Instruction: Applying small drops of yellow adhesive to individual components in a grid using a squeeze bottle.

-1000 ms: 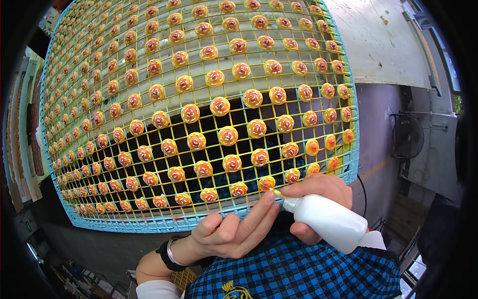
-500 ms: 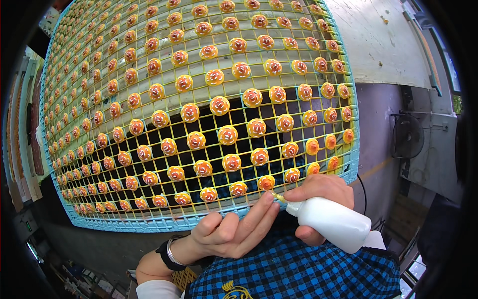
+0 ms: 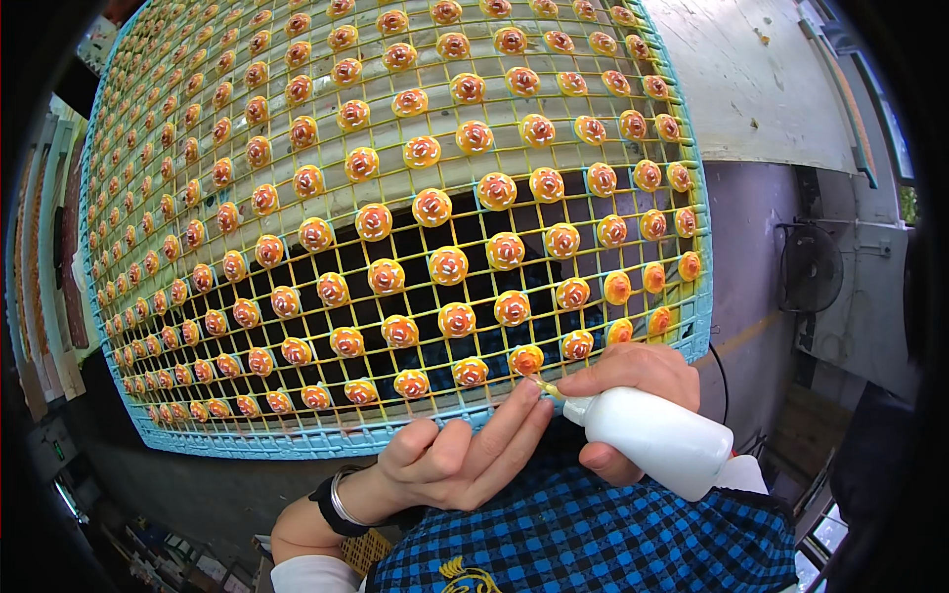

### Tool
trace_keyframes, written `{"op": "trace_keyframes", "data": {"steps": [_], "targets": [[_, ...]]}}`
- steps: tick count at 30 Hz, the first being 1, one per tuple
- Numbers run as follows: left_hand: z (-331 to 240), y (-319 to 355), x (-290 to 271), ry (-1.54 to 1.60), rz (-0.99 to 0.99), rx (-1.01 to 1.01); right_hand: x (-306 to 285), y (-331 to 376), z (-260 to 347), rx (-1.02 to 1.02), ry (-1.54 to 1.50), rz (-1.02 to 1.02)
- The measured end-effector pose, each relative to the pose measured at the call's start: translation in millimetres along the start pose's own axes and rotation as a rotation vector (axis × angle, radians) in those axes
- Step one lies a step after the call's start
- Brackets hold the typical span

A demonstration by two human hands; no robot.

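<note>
My right hand (image 3: 641,376) grips the white bottle (image 3: 660,440) by the wire grid's blue edge (image 3: 247,445) — probably light, squeezable, best held round its body — while my left hand (image 3: 460,455), loosely open, has fingertips (image 3: 530,391) beside the nozzle (image 3: 550,390).

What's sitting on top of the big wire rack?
Rows of round orange-yellow pieces, many with white marks. The right hand covers part of the blue rack edge; what's under there can't be seen.

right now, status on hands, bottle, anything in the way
Right hand gripping white bottle. Left hand by its nozzle, contact unclear. Nozzle tip near orange rosette. Nothing visibly blocking.
</note>
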State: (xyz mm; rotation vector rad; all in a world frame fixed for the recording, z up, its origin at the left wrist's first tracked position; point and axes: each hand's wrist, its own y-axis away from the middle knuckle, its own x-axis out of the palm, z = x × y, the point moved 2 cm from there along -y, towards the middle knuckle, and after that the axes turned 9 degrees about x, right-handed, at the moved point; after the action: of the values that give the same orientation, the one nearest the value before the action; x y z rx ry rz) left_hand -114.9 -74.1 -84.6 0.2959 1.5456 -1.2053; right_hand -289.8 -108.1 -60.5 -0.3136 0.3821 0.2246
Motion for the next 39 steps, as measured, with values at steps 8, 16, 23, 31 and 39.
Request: {"op": "trace_keyframes", "data": {"steps": [8, 16, 23, 31, 39], "targets": [[1.1, 0.0, -1.1, 0.009, 0.017, 0.013, -5.7, 2.2, 1.8, 0.01, 0.011, 0.017], [0.0, -0.1, -0.3, 0.018, 0.01, 0.007, -7.7, 3.8, 2.0, 0.037, 0.019, 0.0], [0.0, -0.9, -1.6, 0.017, 0.027, -0.002, -7.0, 4.5, 2.0, 0.03, 0.046, -0.023], [-0.2, -0.8, -1.1, 0.02, 0.021, -0.008, -9.5, 4.5, 4.8, 0.03, 0.088, -0.001], [-0.2, -0.7, -1.0, 0.026, 0.024, -0.006, -6.7, 10.5, 4.9, 0.251, -0.033, -0.059]]}}
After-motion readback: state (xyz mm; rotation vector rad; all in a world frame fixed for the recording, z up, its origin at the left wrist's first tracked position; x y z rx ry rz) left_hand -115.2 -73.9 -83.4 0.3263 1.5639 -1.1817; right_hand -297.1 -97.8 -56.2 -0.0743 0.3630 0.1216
